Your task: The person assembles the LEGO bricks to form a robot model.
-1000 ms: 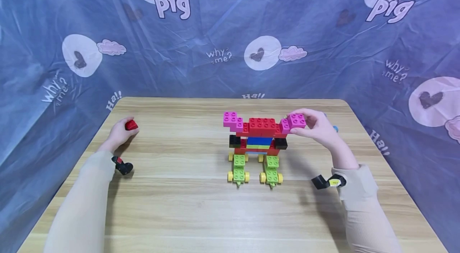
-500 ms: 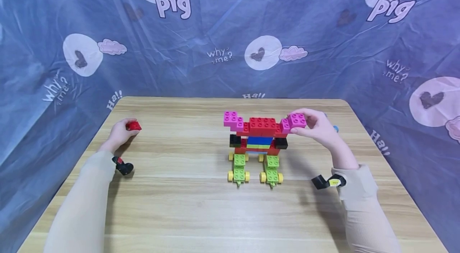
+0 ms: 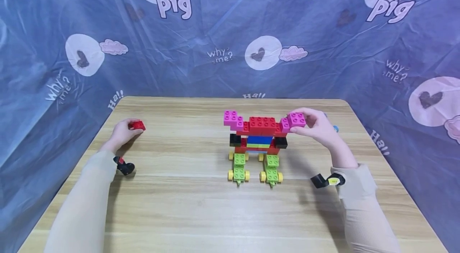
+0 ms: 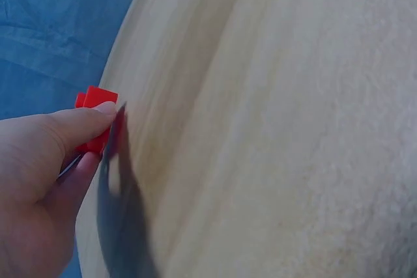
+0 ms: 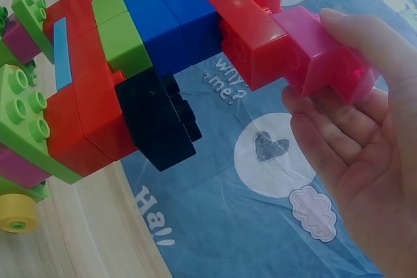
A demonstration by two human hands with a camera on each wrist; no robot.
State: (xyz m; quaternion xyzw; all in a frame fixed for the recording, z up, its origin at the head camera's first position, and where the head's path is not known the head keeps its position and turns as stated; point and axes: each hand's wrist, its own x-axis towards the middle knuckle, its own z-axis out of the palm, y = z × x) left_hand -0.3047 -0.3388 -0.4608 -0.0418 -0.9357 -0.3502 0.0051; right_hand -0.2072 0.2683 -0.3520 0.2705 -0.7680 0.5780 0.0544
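Observation:
At the table's left side my left hand [image 3: 123, 133] pinches a red toy brick [image 3: 138, 125] between thumb and fingers. The left wrist view shows the red brick [image 4: 95, 99] just over the wood near the table edge. Right of the table's middle stands a figure built of toy bricks [image 3: 262, 125], with pink arms, red, blue, green and black body bricks and two lime wheeled bases [image 3: 238, 167] below. My right hand [image 3: 316, 125] grips the pink brick [image 3: 296, 119] at the figure's right end. In the right wrist view, thumb and fingers lie around the pink brick [image 5: 313, 43].
Part of a small blue object [image 3: 336, 128] shows behind my right hand, mostly hidden. A blue printed cloth [image 3: 201, 69] stands along the back and sides of the wooden table [image 3: 179, 205]. Black cameras [image 3: 125, 166] sit on both wrists.
My left hand has shifted slightly right with the red brick, which has turned and shows more beyond the fingers. The right hand and the brick figure have stayed almost still.

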